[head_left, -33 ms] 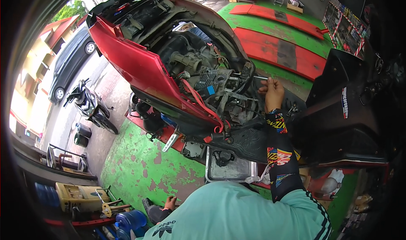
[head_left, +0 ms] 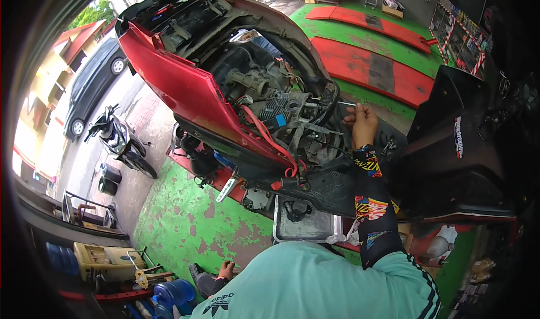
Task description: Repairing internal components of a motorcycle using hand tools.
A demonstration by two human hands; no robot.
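Dark car: far left, on the roadway outside.
Parked motor scooter: left, upright, well apart from the work.
Blue water jug (head_left: 175, 291): near left, among other containers.
Red body panel (head_left: 185, 74): left flank of the partly stripped scooter.
Left hand (head_left: 227, 269): near, low by the person's leg; nothing seen in it; cannot tell whether spread or pressed together.
Red cable: runs along the panel's right edge toward the footboard (head_left: 334, 185).
Metal tray (head_left: 320, 224): near, beside the footboard; a dark part lies in it.
Engine (head_left: 275, 108): centre, exposed; finned cylinder, blue patch on its near side.
Black hose (head_left: 331, 114): loops between engine and tool, crowding access.
Silver tool shaft (head_left: 349, 103): right of the engine, pointing to it; its far end is hidden.
Right hand (head_left: 363, 122): fingers and thumb pinching the shaft's outer end.
Step in hand: judged to be tool work at the cylinder head.
Next move: seems to call for keeping the shaft aligned and clear of the hose.
Black front fairing (head_left: 444, 150): right, limiting elbow room.
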